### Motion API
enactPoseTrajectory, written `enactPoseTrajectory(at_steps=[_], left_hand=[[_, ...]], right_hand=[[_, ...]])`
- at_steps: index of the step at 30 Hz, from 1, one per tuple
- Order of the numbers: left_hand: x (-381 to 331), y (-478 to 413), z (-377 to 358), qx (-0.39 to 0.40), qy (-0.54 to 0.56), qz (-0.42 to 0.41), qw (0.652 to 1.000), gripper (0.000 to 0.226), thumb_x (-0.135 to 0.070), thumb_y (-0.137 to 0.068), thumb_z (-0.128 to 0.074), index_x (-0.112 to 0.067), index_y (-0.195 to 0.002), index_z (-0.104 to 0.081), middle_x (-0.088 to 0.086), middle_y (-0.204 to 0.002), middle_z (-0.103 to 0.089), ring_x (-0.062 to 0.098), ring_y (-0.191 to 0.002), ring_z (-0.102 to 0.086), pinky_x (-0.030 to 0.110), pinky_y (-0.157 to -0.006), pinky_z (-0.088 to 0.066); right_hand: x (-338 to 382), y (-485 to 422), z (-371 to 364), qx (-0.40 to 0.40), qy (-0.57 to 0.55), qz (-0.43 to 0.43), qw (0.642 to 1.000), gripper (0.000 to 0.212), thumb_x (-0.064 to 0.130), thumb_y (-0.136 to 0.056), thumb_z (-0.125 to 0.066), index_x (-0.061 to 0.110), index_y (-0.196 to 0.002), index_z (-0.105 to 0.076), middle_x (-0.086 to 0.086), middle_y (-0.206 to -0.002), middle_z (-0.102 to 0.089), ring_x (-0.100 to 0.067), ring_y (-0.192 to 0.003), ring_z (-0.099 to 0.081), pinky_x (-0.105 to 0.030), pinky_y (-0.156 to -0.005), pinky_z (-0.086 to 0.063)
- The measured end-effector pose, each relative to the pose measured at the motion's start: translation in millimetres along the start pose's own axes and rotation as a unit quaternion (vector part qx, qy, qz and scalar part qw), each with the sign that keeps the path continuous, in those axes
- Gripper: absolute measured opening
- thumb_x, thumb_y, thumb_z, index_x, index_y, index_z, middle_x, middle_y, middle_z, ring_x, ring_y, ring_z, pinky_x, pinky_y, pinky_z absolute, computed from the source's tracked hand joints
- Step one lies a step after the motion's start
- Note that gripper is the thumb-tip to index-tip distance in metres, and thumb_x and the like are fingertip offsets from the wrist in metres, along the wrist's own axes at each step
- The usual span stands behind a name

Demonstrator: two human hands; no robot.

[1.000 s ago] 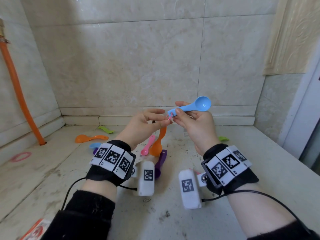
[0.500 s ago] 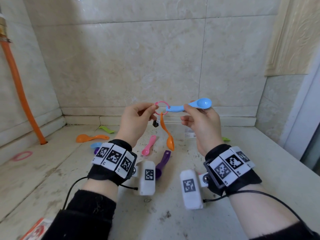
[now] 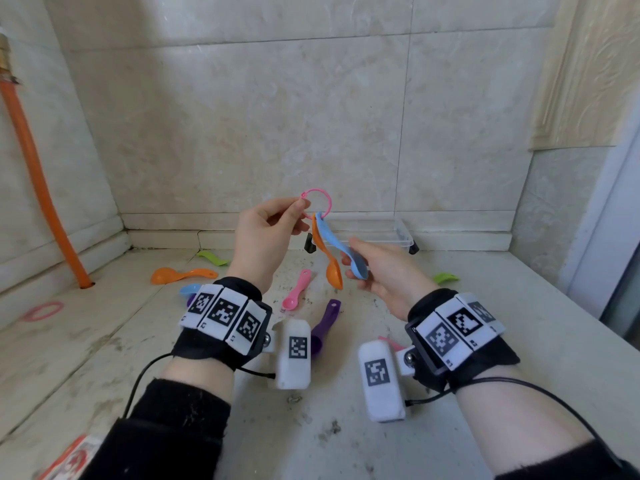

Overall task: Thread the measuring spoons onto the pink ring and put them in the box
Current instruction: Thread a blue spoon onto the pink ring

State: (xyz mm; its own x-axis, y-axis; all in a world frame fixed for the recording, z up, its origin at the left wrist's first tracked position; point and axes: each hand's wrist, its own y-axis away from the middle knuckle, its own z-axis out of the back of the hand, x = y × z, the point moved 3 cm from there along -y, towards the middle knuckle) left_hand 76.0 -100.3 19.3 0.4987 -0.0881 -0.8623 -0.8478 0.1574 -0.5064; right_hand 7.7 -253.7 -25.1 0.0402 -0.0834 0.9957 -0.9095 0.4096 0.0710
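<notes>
hands are meeting above a stained counter (image 3: 519,341) in the head view. left hand (image 3: 265,237) is showing its back to the camera, wrist bent upward, thumb and forefinger pinching the pink ring (image 3: 317,204) at its left edge while the other fingers are curling under. blue spoon (image 3: 341,249) and orange spoon (image 3: 329,263) are hanging from the bottom of the pink ring by their handle holes, bowls down and side by side. right hand (image 3: 384,275) is sitting below and right of the pink ring, palm turned up, fingers loosely bent around the blue spoon's bowl and touching it; whether they are actually pinching it i cannot tell. clear box (image 3: 374,232) is standing behind the pink ring, against the wall. below the pink ring, a pink spoon (image 3: 296,294) and a purple spoon (image 3: 325,327) are lying on the counter; a second orange spoon (image 3: 183,274) is lying down to the ring's left.
</notes>
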Motion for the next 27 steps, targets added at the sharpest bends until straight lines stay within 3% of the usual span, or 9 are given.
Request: enactPoseTrajectory(at_steps=[6, 10, 15, 20, 27], left_hand=[[1.8, 1.0, -3.5, 0.046, 0.026, 0.005, 0.999, 0.014, -0.013, -0.092, -0.06, -0.017, -0.086, -0.073, 0.002, -0.075, -0.068, 0.007, -0.064, -0.062, 0.022, -0.072, -0.055], [3.1, -1.2, -0.1, 0.029, 0.039, 0.012, 0.999, 0.013, -0.016, -0.091, -0.062, -0.018, -0.088, -0.073, 0.0, -0.076, -0.068, 0.01, -0.071, -0.061, 0.023, -0.073, -0.054], [4.3, -2.9, 2.2, 0.038, 0.039, 0.02, 0.998, 0.011, -0.017, -0.089, -0.064, -0.018, -0.086, -0.074, -0.003, -0.072, -0.068, 0.009, -0.064, -0.058, 0.02, -0.066, -0.051], [2.9, 0.7, -5.4, 0.095, 0.028, 0.023, 0.995, 0.011, -0.016, -0.088, -0.064, -0.019, -0.085, -0.074, -0.006, -0.068, -0.068, 0.007, -0.06, -0.057, 0.022, -0.063, -0.05], [1.2, 5.9, -9.1, 0.148, 0.045, 0.043, 0.987, 0.011, -0.017, -0.088, -0.064, -0.016, -0.088, -0.075, 0.001, -0.063, -0.063, 0.008, -0.056, -0.055, 0.023, -0.064, -0.051]], right_hand=[[-3.9, -0.8, -3.5, 0.059, 0.018, -0.021, 0.998, 0.024, 0.029, -0.094, -0.061, 0.011, -0.107, -0.067, -0.005, -0.095, -0.062, -0.018, -0.086, -0.062, -0.027, -0.066, -0.054], [-6.2, -0.5, -2.8, 0.058, 0.043, -0.02, 0.997, 0.026, 0.025, -0.092, -0.063, 0.011, -0.114, -0.064, -0.004, -0.106, -0.066, -0.018, -0.096, -0.063, -0.028, -0.075, -0.055], [6.2, 0.2, -0.8, 0.012, 0.001, 0.078, 0.997, 0.012, 0.027, -0.09, -0.066, 0.021, -0.1, -0.067, -0.001, -0.107, -0.069, -0.015, -0.097, -0.066, -0.025, -0.072, -0.053], [17.6, 4.5, 2.8, -0.012, -0.057, 0.177, 0.982, 0.015, 0.037, -0.086, -0.069, 0.028, -0.099, -0.071, 0.006, -0.1, -0.074, -0.01, -0.09, -0.068, -0.023, -0.069, -0.052], [19.8, 5.1, 1.8, -0.002, -0.052, 0.209, 0.976, 0.007, 0.022, -0.088, -0.07, 0.018, -0.093, -0.073, 0.005, -0.076, -0.074, -0.006, -0.07, -0.065, -0.021, -0.067, -0.052]])
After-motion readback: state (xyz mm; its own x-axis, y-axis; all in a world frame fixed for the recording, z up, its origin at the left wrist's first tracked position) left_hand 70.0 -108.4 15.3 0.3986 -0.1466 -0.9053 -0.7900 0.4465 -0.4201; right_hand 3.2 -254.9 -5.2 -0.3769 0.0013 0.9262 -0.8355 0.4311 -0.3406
